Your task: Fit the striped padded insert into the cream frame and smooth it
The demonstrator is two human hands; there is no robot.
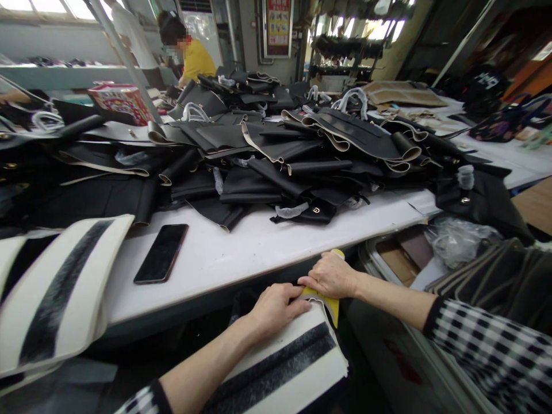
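Observation:
A white panel with a broad black stripe [297, 368] lies low in front of me, its far edge curled. My left hand [276, 310] is closed on that edge, thumb on top and fingers bent over it. Just beyond it, my right hand [330, 276] is wrapped round a yellow tool [328, 305]. The tool has a rounded end above my fist and a flat, curved part against the panel's corner. Its exact kind is not clear, and my fingers hide its middle. My hands are close together, nearly touching.
A white table [207, 259] bears a dark phone [161, 254], more striped white panels [64, 287] and a heap of black leather-like pieces [267, 178]. At the right stands a bin [371, 256] with clear plastic wrap [461, 238]. A person in yellow [198, 60] works at the back.

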